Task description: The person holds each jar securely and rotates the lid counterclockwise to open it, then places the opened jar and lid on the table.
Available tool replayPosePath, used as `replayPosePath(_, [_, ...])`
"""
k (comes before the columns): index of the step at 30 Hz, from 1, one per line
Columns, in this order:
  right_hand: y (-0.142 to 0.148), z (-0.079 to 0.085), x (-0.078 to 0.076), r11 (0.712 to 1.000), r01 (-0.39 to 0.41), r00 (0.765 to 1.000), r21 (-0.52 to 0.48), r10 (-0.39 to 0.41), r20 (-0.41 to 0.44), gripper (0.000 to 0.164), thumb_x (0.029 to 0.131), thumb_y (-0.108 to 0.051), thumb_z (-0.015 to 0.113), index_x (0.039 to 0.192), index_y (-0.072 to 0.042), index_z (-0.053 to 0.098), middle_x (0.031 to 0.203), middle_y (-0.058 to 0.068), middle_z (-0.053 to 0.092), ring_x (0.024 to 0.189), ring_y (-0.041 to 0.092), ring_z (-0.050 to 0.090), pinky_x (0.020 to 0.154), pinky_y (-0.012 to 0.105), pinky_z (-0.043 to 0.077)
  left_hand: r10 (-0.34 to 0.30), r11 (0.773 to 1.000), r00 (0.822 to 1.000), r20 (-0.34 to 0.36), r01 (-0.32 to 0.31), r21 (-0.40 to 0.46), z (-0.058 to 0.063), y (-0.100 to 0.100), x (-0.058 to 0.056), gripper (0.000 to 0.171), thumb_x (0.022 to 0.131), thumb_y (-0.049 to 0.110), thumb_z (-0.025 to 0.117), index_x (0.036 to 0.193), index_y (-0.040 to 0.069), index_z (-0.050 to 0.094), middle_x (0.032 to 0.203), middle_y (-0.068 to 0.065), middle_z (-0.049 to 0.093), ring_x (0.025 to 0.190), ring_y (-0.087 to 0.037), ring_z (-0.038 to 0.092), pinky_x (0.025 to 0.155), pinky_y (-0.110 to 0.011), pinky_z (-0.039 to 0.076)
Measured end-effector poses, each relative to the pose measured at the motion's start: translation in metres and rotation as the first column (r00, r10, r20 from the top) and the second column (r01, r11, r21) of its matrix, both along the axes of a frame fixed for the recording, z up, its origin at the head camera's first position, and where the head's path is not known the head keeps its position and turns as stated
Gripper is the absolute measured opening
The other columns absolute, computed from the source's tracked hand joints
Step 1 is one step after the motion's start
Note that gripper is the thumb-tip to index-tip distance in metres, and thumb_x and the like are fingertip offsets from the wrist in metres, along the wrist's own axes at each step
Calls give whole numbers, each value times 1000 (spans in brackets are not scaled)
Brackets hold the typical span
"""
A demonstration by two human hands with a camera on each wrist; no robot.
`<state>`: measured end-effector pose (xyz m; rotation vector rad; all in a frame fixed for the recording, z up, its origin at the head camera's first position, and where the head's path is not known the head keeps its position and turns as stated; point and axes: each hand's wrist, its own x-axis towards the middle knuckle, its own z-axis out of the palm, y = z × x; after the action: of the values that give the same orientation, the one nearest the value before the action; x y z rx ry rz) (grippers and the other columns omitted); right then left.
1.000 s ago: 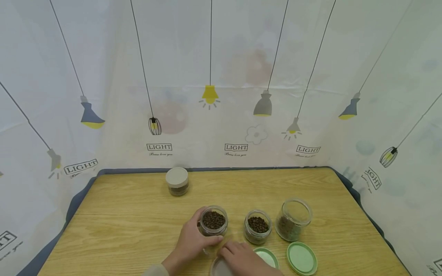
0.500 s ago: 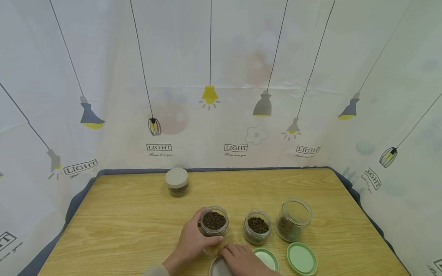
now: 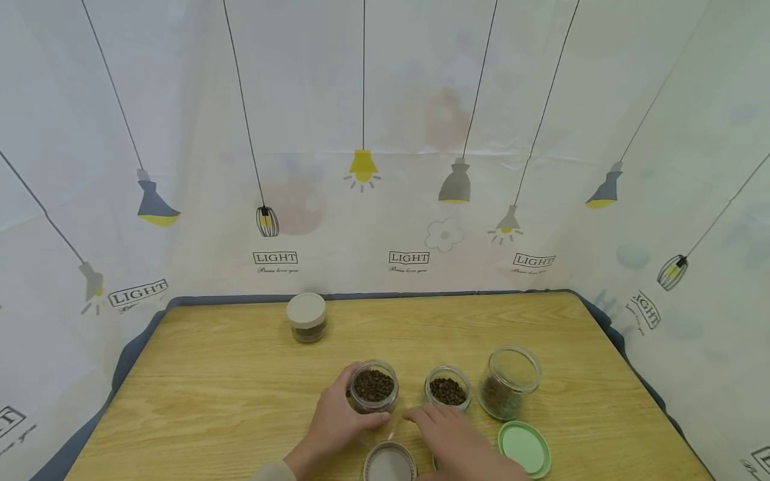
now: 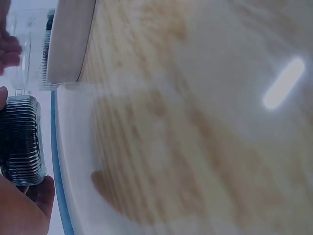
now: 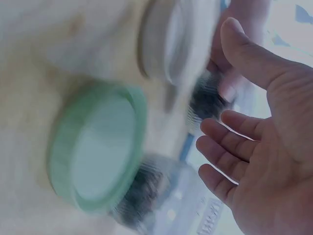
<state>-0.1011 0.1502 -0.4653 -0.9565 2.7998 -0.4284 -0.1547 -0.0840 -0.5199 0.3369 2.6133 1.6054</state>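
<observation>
My left hand [image 3: 335, 415] grips a small glass jar [image 3: 373, 389] of coffee beans, fingers round its far side and thumb at the front. In the left wrist view the jar's ribbed wall [image 4: 22, 142] shows dark beans. My right hand [image 3: 460, 444] is held over the table just in front of a second bean jar [image 3: 446, 389]; in the right wrist view its palm [image 5: 279, 161] faces up with fingers spread, holding nothing. A pale round lid [image 3: 390, 463] lies between my hands. Under the right hand is a green lid [image 5: 100, 147], mostly hidden in the head view.
A larger open jar [image 3: 508, 384] with beans stands right of the second jar. Another green lid [image 3: 525, 449] lies in front of it. A jar with a beige lid [image 3: 307, 317] stands at the back left. A printed curtain [image 3: 337, 220] surrounds the table.
My right hand has lifted off the pale lid and moved right, over the nearer green lid. The pale lid now shows whole at its top. The left hand keeps hold of the jar.
</observation>
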Motion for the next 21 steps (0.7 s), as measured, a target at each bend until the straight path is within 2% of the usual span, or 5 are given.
replayPosePath(4, [9,20,-2,998,49,997,-27,-47,55,85,74,-63,72,139,-16,44,125,-6,56,117,19,53,99,49,44,-32,999,999,15,32,-4,-1,2,2,89,66,44,88,141,21,45,131,-1,61,121,-23,58,102,-50,45])
replayPosePath(10, [18,37,-1,996,79,997,-35,-78,12,91,75,-74,59,142,-14,43,133,-3,54,124,22,51,102,50,43,-77,997,997,14,77,-28,-2,6,6,91,66,44,87,142,18,44,131,-1,62,120,-23,59,102,-50,45])
replayPosePath(15, [21,40,0,995,85,996,-50,-86,-11,90,76,-73,58,143,-16,42,137,-1,53,126,23,51,103,49,43,-98,994,995,15,99,-55,-3,9,8,91,65,45,88,141,16,45,126,2,63,116,-18,60,101,-46,46])
replayPosePath(21, [21,36,-1,994,89,996,-58,-88,10,89,76,-75,56,144,-18,42,136,-4,53,125,22,51,104,51,41,-137,987,991,-1,137,-79,-4,11,10,88,67,47,86,140,18,45,123,4,64,113,-16,61,97,-41,48])
